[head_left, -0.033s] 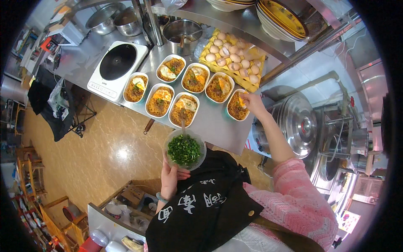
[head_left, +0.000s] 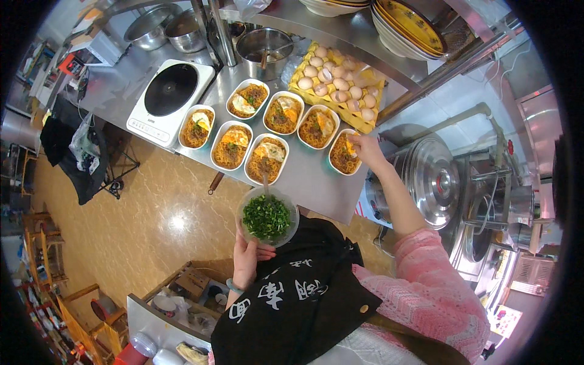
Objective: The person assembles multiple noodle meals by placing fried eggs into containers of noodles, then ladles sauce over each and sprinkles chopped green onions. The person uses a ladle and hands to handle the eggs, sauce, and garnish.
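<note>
My left hand (head_left: 247,258) holds a clear plastic bowl (head_left: 292,231) from below and the side, close to my apron. Chopped green herbs (head_left: 265,219) fill it, and a spoon handle (head_left: 266,184) sticks up at its far side. Over the rightmost container sits my right hand (head_left: 366,149), its fingers pinched together; what they hold, if anything, is hidden. That container has noodles (head_left: 344,162) with fried egg partly under my fingers. Several more white-rimmed containers of noodles (head_left: 266,159) topped with fried egg stand to its left; some carry green bits.
A yellow tray of eggs (head_left: 337,85) is behind the containers, beside a steel pot (head_left: 264,52). On the left stands a white induction cooker (head_left: 169,91). A steel shelf (head_left: 340,33) with stacked bowls overhangs the back; a large lidded pot (head_left: 433,182) is at the right.
</note>
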